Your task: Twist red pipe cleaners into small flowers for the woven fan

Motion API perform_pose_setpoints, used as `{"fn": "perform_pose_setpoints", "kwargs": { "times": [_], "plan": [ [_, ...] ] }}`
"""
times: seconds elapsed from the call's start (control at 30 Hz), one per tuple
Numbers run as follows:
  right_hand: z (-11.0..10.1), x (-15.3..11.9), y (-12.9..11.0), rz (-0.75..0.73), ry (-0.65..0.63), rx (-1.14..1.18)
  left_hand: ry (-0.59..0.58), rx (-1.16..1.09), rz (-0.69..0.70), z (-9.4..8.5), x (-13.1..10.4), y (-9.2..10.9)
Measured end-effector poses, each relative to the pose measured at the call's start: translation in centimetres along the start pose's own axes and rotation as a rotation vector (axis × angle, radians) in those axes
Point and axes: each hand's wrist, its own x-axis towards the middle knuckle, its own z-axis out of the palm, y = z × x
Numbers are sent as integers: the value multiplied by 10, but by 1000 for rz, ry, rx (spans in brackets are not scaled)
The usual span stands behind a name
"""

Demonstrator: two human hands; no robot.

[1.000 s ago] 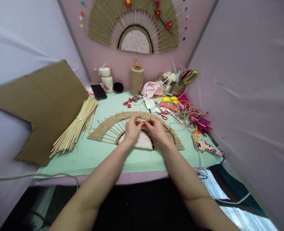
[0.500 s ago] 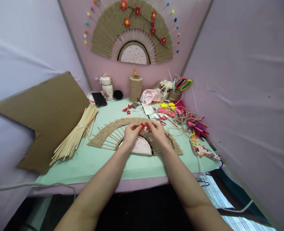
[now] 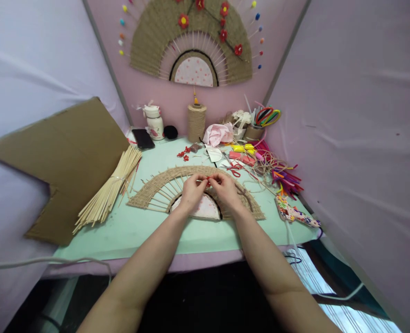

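Between my fingertips, above the woven fan, is a small red flower [image 3: 208,181], mostly covered by the fingers. My left hand [image 3: 194,190] pinches it from the left and my right hand [image 3: 225,188] pinches it from the right, the two hands nearly touching. Beneath them the twine fan [image 3: 152,188] lies on the table, with thin sticks showing through and a pink dotted half-circle [image 3: 205,208] at its base. Several more red flowers [image 3: 185,153] lie behind the fan.
Stick bundle [image 3: 104,196] and cardboard [image 3: 69,162] stand left. Behind are a bottle [image 3: 154,124], phone [image 3: 143,138] and twine spool [image 3: 196,122]. Red scissors [image 3: 234,171], pipe cleaners [image 3: 288,182] and a patterned glue gun [image 3: 295,215] lie right. A finished fan [image 3: 149,51] hangs on the wall.
My hands have drawn closer together around the red flower, which now shows less. The camera view has shifted slightly.
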Motion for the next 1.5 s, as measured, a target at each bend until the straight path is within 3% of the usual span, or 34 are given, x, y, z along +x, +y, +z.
{"fn": "perform_pose_setpoints", "kwargs": {
  "times": [0.2,0.37,0.6,0.83,1.13,1.33,1.5],
  "plan": [
    [4,2,5,108,70,234,3,-478,-228,8,0,3],
    [1,3,7,115,17,209,46,-563,-265,6,-1,3],
    [-9,5,8,-97,-104,141,-12,-517,-224,2,2,-2],
    [-8,4,10,-166,-52,25,20,-489,-206,1,4,-4],
    [-8,3,8,-139,-40,-100,-14,-336,-134,-2,3,-2],
    [-18,6,5,-27,-92,58,-25,-269,-178,-3,2,3],
    [-24,7,2,-20,-239,97,-101,-265,-207,-4,-2,11]
  ]
}}
